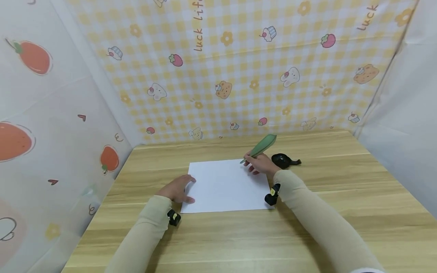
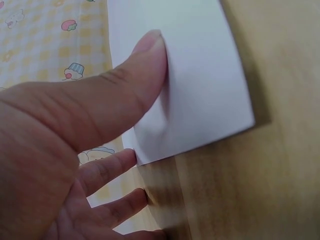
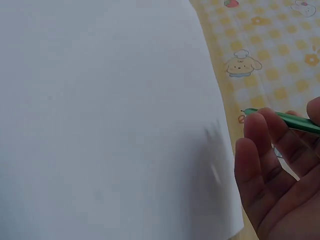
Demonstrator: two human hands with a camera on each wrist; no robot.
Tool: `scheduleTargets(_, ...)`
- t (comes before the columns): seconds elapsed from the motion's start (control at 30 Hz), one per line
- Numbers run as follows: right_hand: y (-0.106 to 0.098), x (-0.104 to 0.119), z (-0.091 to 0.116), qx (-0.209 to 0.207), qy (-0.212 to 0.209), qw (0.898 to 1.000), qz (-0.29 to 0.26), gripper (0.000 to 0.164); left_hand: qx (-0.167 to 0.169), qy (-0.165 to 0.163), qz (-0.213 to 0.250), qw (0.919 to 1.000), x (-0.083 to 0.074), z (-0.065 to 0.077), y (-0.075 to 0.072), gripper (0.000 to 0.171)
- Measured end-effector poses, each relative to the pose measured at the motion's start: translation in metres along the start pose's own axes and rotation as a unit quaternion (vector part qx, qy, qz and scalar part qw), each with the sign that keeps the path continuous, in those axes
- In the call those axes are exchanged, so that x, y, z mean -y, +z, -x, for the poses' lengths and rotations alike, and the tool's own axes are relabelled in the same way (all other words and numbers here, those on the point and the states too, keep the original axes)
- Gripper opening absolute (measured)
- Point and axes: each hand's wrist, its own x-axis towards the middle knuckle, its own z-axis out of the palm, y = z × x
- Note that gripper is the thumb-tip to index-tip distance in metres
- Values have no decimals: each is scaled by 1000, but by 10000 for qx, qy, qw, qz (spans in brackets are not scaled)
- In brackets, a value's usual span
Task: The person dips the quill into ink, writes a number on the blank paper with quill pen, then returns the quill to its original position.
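A blank white sheet of paper [image 1: 225, 189] lies flat on the wooden table. My left hand [image 1: 177, 188] rests at its left edge with fingers spread; in the left wrist view the thumb [image 2: 142, 75] lies over the paper and the other fingers reach the edge. Between the fingertips of my right hand [image 1: 262, 163] is a green pen [image 1: 264, 145] with a broad, leaf-like upper end, pointing tip-down above the paper's upper right part. From the right wrist, the pen's thin tip [image 3: 250, 111] shows just past the fingers, and their shadow falls on the sheet.
Right of the right hand lies a glossy black object [image 1: 282, 161], rounded with a narrow curved end. A yellow checked cloth [image 1: 239, 76] hangs behind the wooden table [image 1: 225, 242]. White cloth walls [image 1: 68, 94] stand at both sides. Each wrist wears a small black camera [image 1: 174, 217].
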Motion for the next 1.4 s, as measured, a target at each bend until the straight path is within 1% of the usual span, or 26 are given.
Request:
scheduleTargets(0.2,9,-1,-7,29,137,9994,-307,33,-15,15,-35,10000,4,-3,2,69)
scheduleTargets(0.3,13,1,-7,78,195,9992,-345,32,7,-25,-81,10000,6,-5,3,71)
scheduleTargets(0.4,16,3,-8,120,162,9993,-327,31,37,-88,-89,9999,7,-6,3,73)
scheduleTargets(0.5,20,4,-11,111,124,9992,-358,31,42,-96,-83,9999,6,-5,1,73)
scheduleTargets(0.7,31,5,-19,39,178,9975,-680,30,-33,-98,-48,9999,4,-4,-2,73)
scheduleTargets(0.8,37,5,-22,57,224,9969,-755,29,-8,-179,-10,9998,2,-4,-1,74)
scheduleTargets(0.93,42,5,-25,-35,201,9966,-801,27,26,-187,5,9998,0,-4,-1,74)
scheduleTargets(1.13,48,5,-31,-139,235,9950,-956,28,11,-92,-97,9999,-3,-6,-3,72)
scheduleTargets(1.23,53,6,-32,-169,283,9944,-1005,28,36,-95,-128,9999,-2,-5,-2,72)
scheduleTargets(1.4,61,5,-35,-298,373,9930,-1085,25,5,-151,-38,9999,0,-5,1,73)
